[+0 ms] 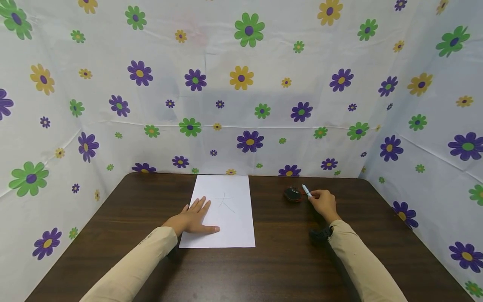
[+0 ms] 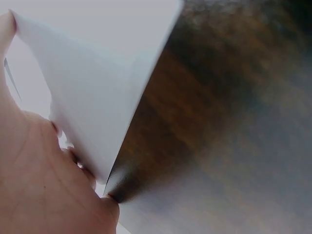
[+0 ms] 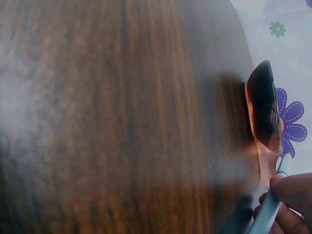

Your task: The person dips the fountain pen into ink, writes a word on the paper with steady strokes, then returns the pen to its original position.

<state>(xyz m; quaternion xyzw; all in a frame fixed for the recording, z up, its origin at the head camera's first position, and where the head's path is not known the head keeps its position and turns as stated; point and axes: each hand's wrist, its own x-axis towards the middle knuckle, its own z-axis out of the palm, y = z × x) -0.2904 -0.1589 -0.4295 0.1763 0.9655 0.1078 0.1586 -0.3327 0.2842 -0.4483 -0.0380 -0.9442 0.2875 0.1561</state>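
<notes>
My left hand lies flat with spread fingers on the left part of a white sheet of paper. Thin pen lines on the sheet form a cross stroke, a short upright and two slanting strokes. Over to the right, my right hand pinches a slim pale pen between thumb and fingers, its end pointing up and away. Close beside the pen sits a dark rounded object with a reddish edge, shaped like a computer mouse. In the left wrist view, paper covers part of the fingers.
The sheet and the dark object rest on a dark brown wooden table. A white cloth with printed flowers stands behind the table and along both sides. A small black device shows at my right wrist.
</notes>
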